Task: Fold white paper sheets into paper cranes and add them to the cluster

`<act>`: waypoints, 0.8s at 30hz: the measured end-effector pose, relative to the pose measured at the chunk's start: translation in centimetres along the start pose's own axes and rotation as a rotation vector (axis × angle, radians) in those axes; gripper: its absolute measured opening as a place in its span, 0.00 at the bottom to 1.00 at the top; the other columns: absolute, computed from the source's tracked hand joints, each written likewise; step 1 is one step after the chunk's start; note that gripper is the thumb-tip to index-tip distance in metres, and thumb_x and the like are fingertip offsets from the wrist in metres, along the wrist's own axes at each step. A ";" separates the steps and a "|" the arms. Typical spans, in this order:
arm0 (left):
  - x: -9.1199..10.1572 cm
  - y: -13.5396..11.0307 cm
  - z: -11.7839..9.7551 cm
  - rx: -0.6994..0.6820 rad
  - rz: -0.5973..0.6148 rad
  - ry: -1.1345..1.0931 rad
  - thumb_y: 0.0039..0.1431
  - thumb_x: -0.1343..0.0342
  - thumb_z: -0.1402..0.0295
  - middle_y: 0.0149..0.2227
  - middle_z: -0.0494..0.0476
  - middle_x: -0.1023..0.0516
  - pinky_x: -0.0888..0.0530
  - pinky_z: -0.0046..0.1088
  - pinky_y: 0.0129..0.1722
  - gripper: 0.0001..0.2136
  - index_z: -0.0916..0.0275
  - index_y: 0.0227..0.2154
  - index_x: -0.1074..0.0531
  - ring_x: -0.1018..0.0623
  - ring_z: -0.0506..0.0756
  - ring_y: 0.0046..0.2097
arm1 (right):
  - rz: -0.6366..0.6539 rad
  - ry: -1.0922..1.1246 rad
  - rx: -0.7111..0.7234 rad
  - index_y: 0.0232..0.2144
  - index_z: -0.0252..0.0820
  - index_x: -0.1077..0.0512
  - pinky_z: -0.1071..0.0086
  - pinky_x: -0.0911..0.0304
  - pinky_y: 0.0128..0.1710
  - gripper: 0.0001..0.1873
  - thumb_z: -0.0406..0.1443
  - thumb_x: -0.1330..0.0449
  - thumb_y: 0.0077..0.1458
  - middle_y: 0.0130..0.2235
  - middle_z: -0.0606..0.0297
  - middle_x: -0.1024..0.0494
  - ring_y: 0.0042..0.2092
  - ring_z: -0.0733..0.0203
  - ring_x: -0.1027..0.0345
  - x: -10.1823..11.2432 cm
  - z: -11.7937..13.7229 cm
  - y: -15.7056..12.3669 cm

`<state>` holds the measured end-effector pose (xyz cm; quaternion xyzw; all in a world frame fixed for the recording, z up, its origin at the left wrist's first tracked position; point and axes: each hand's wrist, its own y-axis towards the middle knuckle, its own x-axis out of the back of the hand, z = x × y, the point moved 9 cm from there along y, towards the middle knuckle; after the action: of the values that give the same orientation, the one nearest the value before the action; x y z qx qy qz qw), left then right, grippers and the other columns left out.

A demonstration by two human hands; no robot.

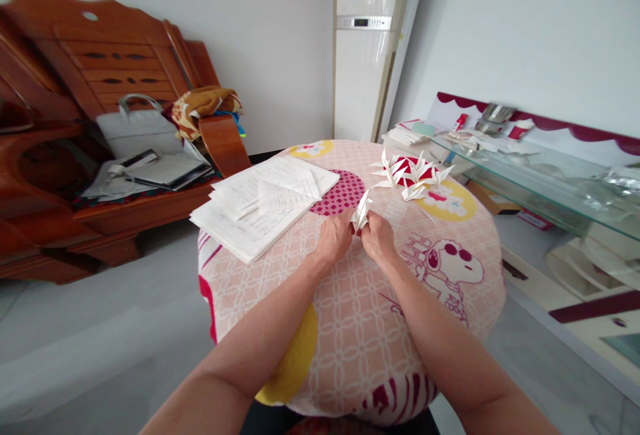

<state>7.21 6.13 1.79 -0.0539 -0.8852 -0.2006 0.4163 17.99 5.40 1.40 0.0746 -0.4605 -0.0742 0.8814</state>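
Between my two hands, over the middle of the round table, is a folded white paper crane (361, 211), its narrow points upward. My left hand (334, 238) is closed on its left side, and my right hand (379, 236) pinches it from the right. The fingertips are partly hidden behind the knuckles. Beyond my right hand, several finished paper cranes (410, 173) stand in a cluster. Left of my hands lies a stack of written paper sheets (270, 205), with a loose folded sheet on top.
A patterned cloth (345, 315) covers the round table. To the right stands a glass-shelved cabinet (545, 175) with papers and cups. On the left is a wooden sofa (115, 55) holding a bag and folders. A tall air conditioner (363, 75) stands behind.
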 end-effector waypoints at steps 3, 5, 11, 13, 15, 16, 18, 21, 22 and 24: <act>0.0 0.0 -0.1 0.008 0.001 -0.089 0.58 0.56 0.79 0.26 0.55 0.23 0.30 0.26 0.31 0.15 0.65 0.41 0.25 0.25 0.52 0.27 | -0.013 -0.031 -0.011 0.36 0.39 0.25 0.68 0.46 0.34 0.14 0.29 0.51 0.60 0.33 0.56 0.19 0.36 0.55 0.27 0.3 0.1 -0.1; 0.0 -0.1 -0.2 0.014 -0.003 -0.140 0.58 0.57 0.80 0.26 0.54 0.23 0.31 0.25 0.30 0.15 0.66 0.39 0.25 0.26 0.51 0.26 | -0.021 -0.046 -0.016 0.36 0.39 0.26 0.68 0.47 0.33 0.13 0.29 0.51 0.60 0.34 0.55 0.19 0.37 0.55 0.27 0.4 0.1 -0.1; 0.2 -0.2 -0.5 0.014 -0.025 -0.162 0.57 0.57 0.80 0.24 0.54 0.25 0.32 0.25 0.30 0.15 0.66 0.37 0.25 0.27 0.51 0.25 | -0.021 -0.036 0.001 0.35 0.39 0.27 0.69 0.48 0.32 0.12 0.31 0.51 0.61 0.30 0.58 0.21 0.34 0.57 0.29 0.0 0.0 0.0; 0.2 -0.2 -0.5 0.010 -0.032 -0.141 0.57 0.57 0.80 0.25 0.55 0.24 0.32 0.26 0.31 0.15 0.66 0.38 0.25 0.26 0.52 0.27 | -0.009 -0.027 0.010 0.35 0.39 0.27 0.69 0.48 0.32 0.12 0.31 0.51 0.62 0.29 0.59 0.21 0.32 0.58 0.30 -0.2 0.0 0.0; 0.2 -0.1 -0.5 0.014 -0.031 -0.121 0.57 0.57 0.80 0.26 0.56 0.24 0.31 0.27 0.33 0.16 0.66 0.39 0.24 0.25 0.53 0.28 | -0.002 -0.022 0.016 0.35 0.39 0.27 0.69 0.48 0.32 0.13 0.31 0.52 0.63 0.28 0.60 0.22 0.31 0.58 0.31 -0.3 0.0 0.0; 0.2 -0.1 -0.5 0.019 -0.029 -0.113 0.57 0.57 0.80 0.27 0.56 0.23 0.31 0.27 0.34 0.16 0.66 0.39 0.24 0.25 0.53 0.29 | -0.003 -0.024 0.018 0.35 0.39 0.27 0.69 0.48 0.32 0.13 0.31 0.52 0.63 0.28 0.60 0.22 0.31 0.58 0.31 -0.3 0.1 0.0; 0.3 -0.1 -0.4 0.029 -0.024 -0.101 0.58 0.57 0.80 0.27 0.57 0.23 0.31 0.28 0.35 0.16 0.66 0.39 0.24 0.25 0.53 0.29 | -0.004 -0.032 0.019 0.35 0.39 0.27 0.69 0.48 0.32 0.14 0.31 0.52 0.63 0.29 0.59 0.22 0.32 0.58 0.31 -0.3 0.1 0.0; 0.4 -0.1 -0.5 0.031 -0.027 -0.093 0.58 0.56 0.80 0.28 0.57 0.22 0.31 0.28 0.36 0.16 0.66 0.40 0.24 0.24 0.54 0.30 | -0.003 -0.035 0.022 0.36 0.39 0.27 0.69 0.48 0.32 0.14 0.31 0.52 0.63 0.29 0.59 0.22 0.32 0.58 0.31 -0.3 0.2 0.0; 0.4 -0.2 -0.5 0.029 -0.029 -0.094 0.58 0.56 0.80 0.28 0.58 0.22 0.31 0.28 0.36 0.16 0.66 0.40 0.24 0.24 0.54 0.31 | -0.001 -0.032 0.023 0.36 0.39 0.27 0.69 0.47 0.32 0.14 0.31 0.53 0.63 0.29 0.60 0.22 0.32 0.58 0.31 -0.3 0.2 0.0; 0.5 -0.2 -0.6 0.027 -0.033 -0.094 0.59 0.56 0.80 0.29 0.58 0.22 0.30 0.29 0.37 0.16 0.65 0.39 0.24 0.24 0.55 0.31 | 0.005 -0.026 0.023 0.36 0.39 0.26 0.70 0.47 0.32 0.14 0.31 0.53 0.63 0.29 0.60 0.22 0.32 0.58 0.31 -0.4 0.2 0.0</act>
<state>7.27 5.70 2.43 -0.0430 -0.9073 -0.1925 0.3714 17.56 5.45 1.22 0.0824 -0.4728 -0.0677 0.8747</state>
